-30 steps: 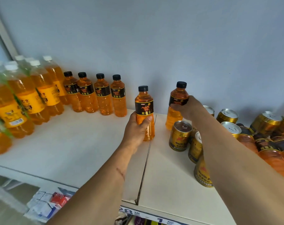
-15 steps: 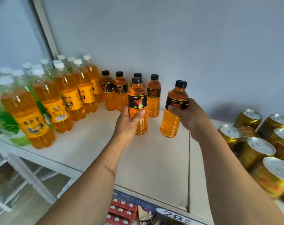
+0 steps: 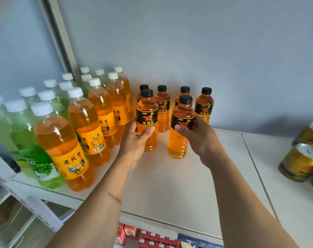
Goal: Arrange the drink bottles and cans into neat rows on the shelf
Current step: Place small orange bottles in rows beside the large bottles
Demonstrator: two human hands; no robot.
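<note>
Two small black-capped bottles of clear orange drink, each with a black label band showing a horse graphic, stand upright on the white shelf (image 3: 197,190), just in front of the back row of four matching bottles (image 3: 163,108) along the grey wall. The person's left hand (image 3: 134,142) grasps the left bottle (image 3: 147,120), thumb curled across the front just under the label, fingers wrapped behind. Right hand (image 3: 199,138) grasps the right bottle (image 3: 181,126), thumb pressed on the label, fingers round the far side. Both bottle bases look to be on the shelf (contact hard to confirm). Left of the back row: taller white-capped orange bottles (image 3: 91,126) with yellow labels in a line, then green bottles (image 3: 28,140) beyond them, a bit blurred. Well to the right of the back row, gold cans (image 3: 300,161) sit at the frame edge.
</note>
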